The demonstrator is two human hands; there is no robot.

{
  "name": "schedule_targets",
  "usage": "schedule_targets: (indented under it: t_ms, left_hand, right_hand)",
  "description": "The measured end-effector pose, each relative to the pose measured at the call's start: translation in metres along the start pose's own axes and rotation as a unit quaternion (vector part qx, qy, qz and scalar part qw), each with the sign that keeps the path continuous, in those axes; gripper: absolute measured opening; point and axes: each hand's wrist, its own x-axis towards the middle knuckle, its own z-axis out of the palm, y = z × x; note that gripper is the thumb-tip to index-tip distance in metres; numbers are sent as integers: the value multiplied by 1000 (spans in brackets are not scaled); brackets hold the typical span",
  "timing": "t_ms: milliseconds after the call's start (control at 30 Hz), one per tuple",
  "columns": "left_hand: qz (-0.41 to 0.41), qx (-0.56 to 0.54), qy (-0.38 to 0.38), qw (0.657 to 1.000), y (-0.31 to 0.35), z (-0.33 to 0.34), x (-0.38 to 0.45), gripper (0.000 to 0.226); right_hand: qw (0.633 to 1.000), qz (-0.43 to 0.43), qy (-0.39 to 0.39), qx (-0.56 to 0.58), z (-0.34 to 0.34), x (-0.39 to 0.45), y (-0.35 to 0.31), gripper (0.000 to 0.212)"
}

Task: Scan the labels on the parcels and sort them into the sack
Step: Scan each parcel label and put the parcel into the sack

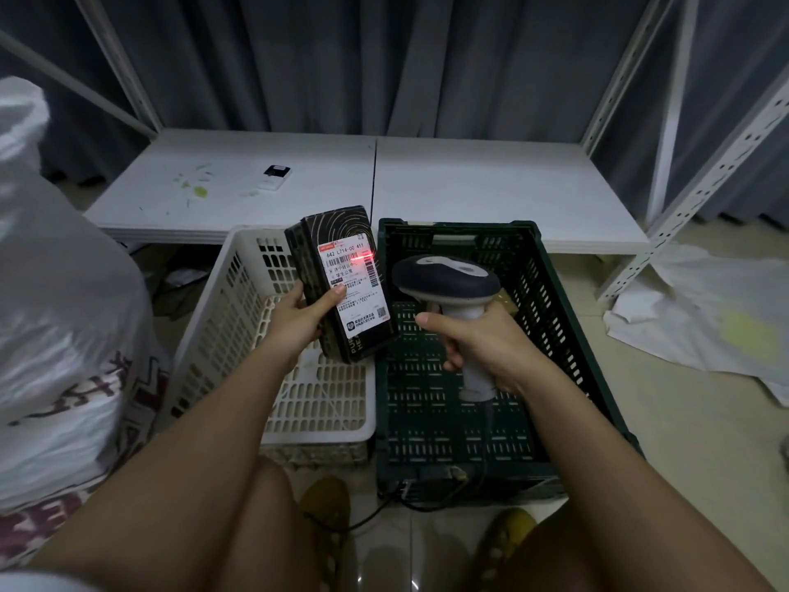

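Head view, parcel (341,267): gripped upright in left hand (299,314), above the white basket (222,318), label (356,288) facing the scanner.
Scanner (448,284): clasped by right hand (486,343); red line on label's top edge.
Done: scan apparently underway.
Left: drop into sack (59,292), at far left.
Green crate (568,335): seemingly almost empty.

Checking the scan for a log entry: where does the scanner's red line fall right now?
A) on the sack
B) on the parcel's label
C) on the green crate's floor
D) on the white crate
B: the red line glows across the barcode on the label of the black parcel held in the left hand, with the barcode scanner aimed at it.
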Motion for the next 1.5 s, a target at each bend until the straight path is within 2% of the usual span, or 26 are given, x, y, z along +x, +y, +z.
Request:
schedule_targets:
  t_ms: [333, 600, 733, 833, 1000, 1133, 1200, 1300, 1433, 1500]
  left_hand:
    - [9, 6, -7, 1000, -2, 3, 0, 62]
    - [4, 15, -7, 1000, -6, 2, 3, 75]
    - [11, 4, -8, 1000, -4, 3, 1, 66]
    - [27, -17, 7, 999, 0, 5, -5, 60]
    - [82, -88, 51, 991, 24, 2, -28, 55]
    - [132, -101, 64, 984, 55, -24, -61, 38]
    - [162, -84, 73, 980, 76, -44, -83, 41]
    - [215, -55, 91, 971, 113, -80, -122, 62]
    - [285, -58, 128, 948, 154, -143, -181, 41]
    - [303, -57, 156, 938, 170, -179, -209, 44]
  right_hand:
    - [1000, -13, 16, -19, -6, -6, -1, 25]
    - [999, -20, 18, -25, -10, -6, 1, 43]
    - [1000, -12, 27, -7, -11, -4, 2, 36]
    - [998, -26, 50, 31, -4, -1, 0, 19]
    - [989, -37, 105, 100, 23, 11, -10, 22]
    - [985, -52, 99, 135, 56, 0, -35, 20]
    - [983, -63, 90, 149, 76, -9, -59, 16]
    - [981, -84, 87, 155, 111, -25, -101, 18]
    - [977, -115, 48, 175, 170, -53, -157, 20]
    - [976, -122, 26, 180, 204, -66, -181, 16]
